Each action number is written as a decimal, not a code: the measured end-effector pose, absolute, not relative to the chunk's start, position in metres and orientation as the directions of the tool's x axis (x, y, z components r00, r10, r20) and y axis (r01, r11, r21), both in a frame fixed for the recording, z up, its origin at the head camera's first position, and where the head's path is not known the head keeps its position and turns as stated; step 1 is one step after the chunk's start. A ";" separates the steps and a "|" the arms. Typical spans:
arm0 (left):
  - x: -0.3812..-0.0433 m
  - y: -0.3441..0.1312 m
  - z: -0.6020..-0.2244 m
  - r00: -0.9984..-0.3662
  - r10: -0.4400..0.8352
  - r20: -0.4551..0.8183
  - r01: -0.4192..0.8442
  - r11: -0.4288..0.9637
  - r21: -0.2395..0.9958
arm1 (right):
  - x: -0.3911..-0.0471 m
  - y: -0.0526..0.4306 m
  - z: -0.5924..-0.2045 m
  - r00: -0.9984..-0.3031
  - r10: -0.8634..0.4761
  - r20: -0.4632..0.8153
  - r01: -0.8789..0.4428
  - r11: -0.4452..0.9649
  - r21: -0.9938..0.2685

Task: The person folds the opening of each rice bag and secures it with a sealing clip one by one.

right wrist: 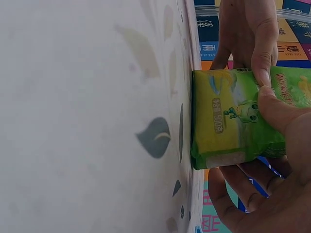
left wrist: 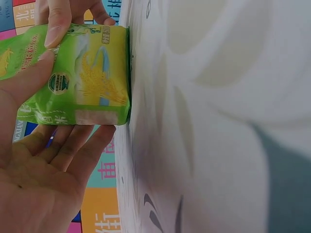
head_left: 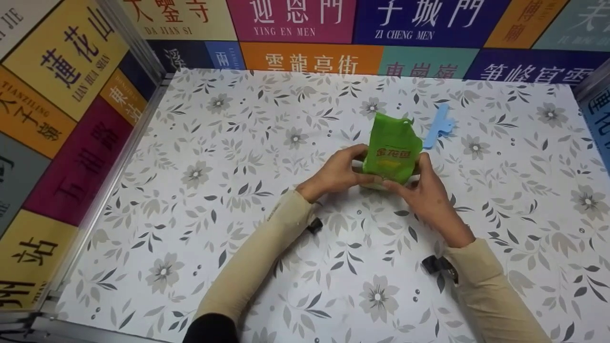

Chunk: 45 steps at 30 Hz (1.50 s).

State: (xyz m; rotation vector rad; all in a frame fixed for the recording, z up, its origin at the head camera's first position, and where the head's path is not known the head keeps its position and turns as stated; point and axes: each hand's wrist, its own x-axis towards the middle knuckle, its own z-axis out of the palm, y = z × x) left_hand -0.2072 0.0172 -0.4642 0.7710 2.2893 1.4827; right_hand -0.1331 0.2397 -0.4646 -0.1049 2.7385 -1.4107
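A green and yellow bag of rice (head_left: 393, 138) stands upright on the table, its top edge uneven and leaning back. My left hand (head_left: 336, 171) grips its left side, the thumb pressed on the front. From the other side my right hand (head_left: 431, 197) holds it the same way, and the two thumbs nearly meet at the front. In the left wrist view, the bag (left wrist: 99, 80) shows a yellow lower panel, and its base touches the table. The right wrist view shows a small frog print on the bag (right wrist: 218, 116). Whether the top is unsealed I cannot tell.
A light blue sealing clip (head_left: 437, 127) lies on the table just behind and to the right of the bag. The table (head_left: 248, 143) has a white floral cover. Panels with large printed characters (head_left: 305, 21) wall the back and sides.
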 end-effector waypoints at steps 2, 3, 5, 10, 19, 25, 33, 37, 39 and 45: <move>-0.207 0.017 -0.465 -0.808 0.588 0.035 0.269 0.316 0.910 | -0.132 0.239 -0.464 -0.996 -0.090 -0.028 -0.029 0.579 -0.815; -0.206 0.017 -0.465 -0.808 0.588 0.036 0.270 0.315 0.910 | -0.131 0.239 -0.463 -0.995 -0.090 -0.031 -0.026 0.578 -0.815; -0.206 0.017 -0.465 -0.808 0.588 0.036 0.266 0.311 0.912 | -0.131 0.239 -0.463 -0.995 -0.093 -0.029 -0.030 0.580 -0.814; -0.205 0.016 -0.467 -0.806 0.590 0.032 0.252 0.294 0.922 | -0.130 0.239 -0.464 -0.995 -0.100 -0.014 -0.049 0.591 -0.805; -0.203 0.015 -0.466 -0.811 0.585 0.021 0.242 0.303 0.922 | -0.129 0.238 -0.465 -0.995 -0.097 -0.011 -0.049 0.589 -0.806; -0.201 0.015 -0.466 -0.813 0.582 0.020 0.246 0.312 0.918 | -0.127 0.238 -0.463 -0.995 -0.097 -0.020 -0.041 0.582 -0.812; -0.200 0.015 -0.467 -0.811 0.584 0.023 0.255 0.319 0.913 | -0.126 0.237 -0.464 -0.995 -0.095 -0.015 -0.043 0.579 -0.814; -0.200 0.014 -0.467 -0.809 0.587 0.025 0.254 0.312 0.916 | -0.125 0.237 -0.464 -0.996 -0.091 -0.011 -0.044 0.586 -0.809; -0.200 0.014 -0.467 -0.809 0.588 0.024 0.256 0.315 0.914 | -0.125 0.237 -0.463 -0.996 -0.088 -0.008 -0.046 0.589 -0.807; -0.198 0.014 -0.466 -0.808 0.588 0.023 0.262 0.325 0.909 | -0.123 0.237 -0.464 -0.996 -0.084 -0.005 -0.046 0.593 -0.804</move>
